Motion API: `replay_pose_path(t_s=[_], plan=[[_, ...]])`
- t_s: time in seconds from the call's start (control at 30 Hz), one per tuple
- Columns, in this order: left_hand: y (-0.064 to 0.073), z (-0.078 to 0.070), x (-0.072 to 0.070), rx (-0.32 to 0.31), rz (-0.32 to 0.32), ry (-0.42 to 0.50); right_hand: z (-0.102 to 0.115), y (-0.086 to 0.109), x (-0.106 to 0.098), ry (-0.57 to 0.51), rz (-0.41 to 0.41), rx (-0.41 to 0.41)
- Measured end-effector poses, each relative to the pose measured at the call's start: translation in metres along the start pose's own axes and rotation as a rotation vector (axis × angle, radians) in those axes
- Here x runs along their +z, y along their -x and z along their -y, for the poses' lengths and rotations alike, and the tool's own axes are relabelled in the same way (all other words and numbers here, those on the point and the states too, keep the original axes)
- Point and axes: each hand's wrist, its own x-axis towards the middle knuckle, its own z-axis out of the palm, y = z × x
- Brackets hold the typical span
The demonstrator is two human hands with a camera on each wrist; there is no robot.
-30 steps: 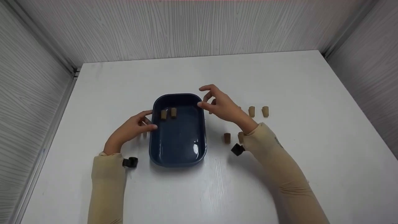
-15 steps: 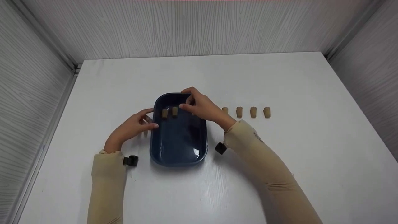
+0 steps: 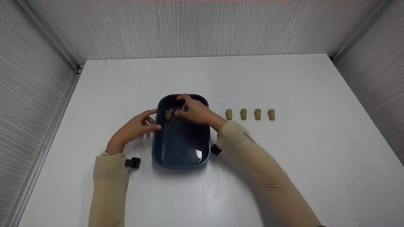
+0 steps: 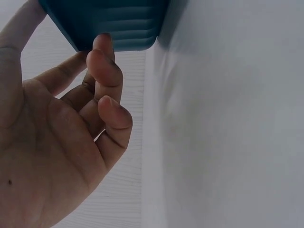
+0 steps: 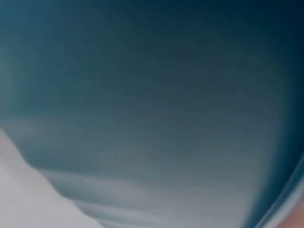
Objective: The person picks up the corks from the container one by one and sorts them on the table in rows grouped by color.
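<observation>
My left hand [image 3: 135, 126] grips the left rim of a dark blue rectangular tray [image 3: 181, 165], thumb inside and fingers along the outer wall. In the left wrist view, the fingers of that hand [image 4: 57, 128] reach the teal-looking tray side [image 4: 118, 23]. Inside the tray, toward its far end, a small tapered cork [image 3: 168, 115] stands out. Beside it, a second cork [image 3: 179, 110] is mostly covered by my right hand [image 3: 195, 112], which reaches in over the right rim. Its thumb tip overlaps this cork, and the index finger stays spread away from the thumb.
Several similar corks [image 3: 243, 114] stand in a row on the white table [image 3: 300, 142], right of the tray. Grey wood-grain panels [image 3: 202, 28] border the table at the back and sides. The right wrist view holds only the blurred tray wall [image 5: 166, 95].
My right hand has moved left from beside the tray's right rim to the corks inside it. Its sleeve now covers two corks seen earlier in a nearer row. The left hand keeps its hold.
</observation>
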Motion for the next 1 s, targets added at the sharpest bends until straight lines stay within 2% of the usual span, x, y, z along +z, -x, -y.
replay_pose_path(t_s=[0.17,0.3,0.6,1.0], plan=[[0.0,0.0,0.001,-0.012,0.007,0.003,-0.004,-0.004,0.004,0.065,0.037,0.021],[-0.002,0.003,0.003,0.009,0.006,0.003,-0.006,-0.008,0.006,0.121,0.053,0.043],[-0.003,0.002,0.005,0.011,0.006,0.005,-0.01,-0.01,0.01,0.224,0.048,0.097],[-0.002,0.0,0.006,0.008,0.01,0.005,-0.015,-0.013,0.016,0.265,0.087,0.128]])
